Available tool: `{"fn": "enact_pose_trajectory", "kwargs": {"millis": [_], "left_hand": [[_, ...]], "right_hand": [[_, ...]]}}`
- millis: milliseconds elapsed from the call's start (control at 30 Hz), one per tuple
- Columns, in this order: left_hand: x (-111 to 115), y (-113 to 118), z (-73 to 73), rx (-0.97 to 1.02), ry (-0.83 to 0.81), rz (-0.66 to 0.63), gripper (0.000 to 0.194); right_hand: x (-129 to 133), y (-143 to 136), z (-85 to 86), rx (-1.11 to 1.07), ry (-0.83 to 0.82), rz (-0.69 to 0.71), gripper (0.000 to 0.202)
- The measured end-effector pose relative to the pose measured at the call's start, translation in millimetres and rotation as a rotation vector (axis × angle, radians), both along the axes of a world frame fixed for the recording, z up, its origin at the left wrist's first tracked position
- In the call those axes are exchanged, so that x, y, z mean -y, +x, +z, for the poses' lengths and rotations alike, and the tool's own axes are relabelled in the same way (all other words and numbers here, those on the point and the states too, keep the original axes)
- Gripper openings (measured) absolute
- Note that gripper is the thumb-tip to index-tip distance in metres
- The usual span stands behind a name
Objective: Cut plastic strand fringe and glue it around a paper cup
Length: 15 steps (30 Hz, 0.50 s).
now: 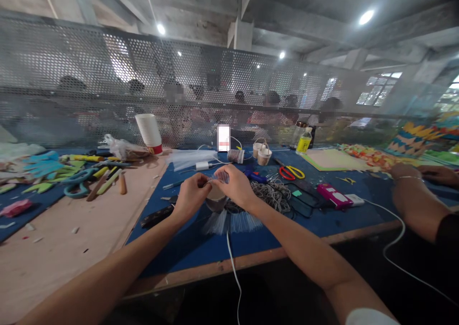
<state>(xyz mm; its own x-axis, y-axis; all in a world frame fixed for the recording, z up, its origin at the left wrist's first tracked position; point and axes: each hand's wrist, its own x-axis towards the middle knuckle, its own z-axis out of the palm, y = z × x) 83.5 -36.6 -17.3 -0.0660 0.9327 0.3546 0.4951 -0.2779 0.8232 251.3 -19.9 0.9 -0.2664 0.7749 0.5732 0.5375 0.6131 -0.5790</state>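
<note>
Both my hands meet over a small brown paper cup [216, 201] on the blue table. My right hand [236, 187] pinches a clear plastic strip [221, 174] above the cup's rim. Close beside it, my left hand [193, 194] has thumb and fingertips pressed together at the rim; what lies between them is too small to make out. In front of the cup lies a fanned bundle of clear plastic strips [233, 222]. A heap of grey cord [276, 197] sits just right of my right hand.
Red-and-yellow-handled scissors [291, 173], a magenta box [333, 196] and two small cups [264, 156] lie beyond. Teal scissors [77, 182] and stacked paper cups [149, 131] are left. A white cable [231, 255] hangs over the front edge. At right, another person's arm [412, 196] rests.
</note>
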Motion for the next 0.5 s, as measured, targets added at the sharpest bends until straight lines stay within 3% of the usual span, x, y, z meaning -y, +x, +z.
{"fn": "enact_pose_trajectory", "kwargs": {"millis": [500], "left_hand": [[5.2, 3.3, 6.3, -0.014, 0.0, 0.002, 0.016]], "right_hand": [[-0.5, -1.5, 1.7, 0.096, -0.049, -0.035, 0.012]]}}
